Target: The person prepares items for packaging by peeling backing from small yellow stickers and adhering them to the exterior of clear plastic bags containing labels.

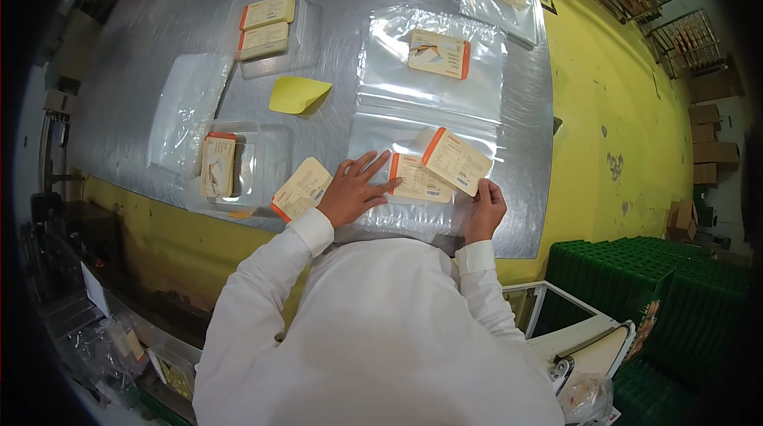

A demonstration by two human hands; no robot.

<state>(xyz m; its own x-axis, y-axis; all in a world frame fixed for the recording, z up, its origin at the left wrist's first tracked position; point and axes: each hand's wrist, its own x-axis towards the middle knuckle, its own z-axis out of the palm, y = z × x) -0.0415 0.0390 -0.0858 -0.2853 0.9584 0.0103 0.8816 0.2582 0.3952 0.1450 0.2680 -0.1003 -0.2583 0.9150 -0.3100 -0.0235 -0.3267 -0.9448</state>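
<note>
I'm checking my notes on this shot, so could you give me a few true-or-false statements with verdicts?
1. The right hand holds a cream card by its corner. True.
2. The left hand is clenched in a fist. False: the left hand is spread open.
3. The farther clear tub holds cream-and-orange cards. True.
4. The yellow slip lies inside that tub. False: the yellow slip lies on the metal table.
5. The green crates stand on the left. False: the green crates stand on the right.

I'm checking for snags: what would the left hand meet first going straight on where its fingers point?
Probably the lower card; the left hand seems to have its thumb at the card's edge. Ahead of its other fingers lies clear plastic, then the far card, though depth is unclear.
</note>
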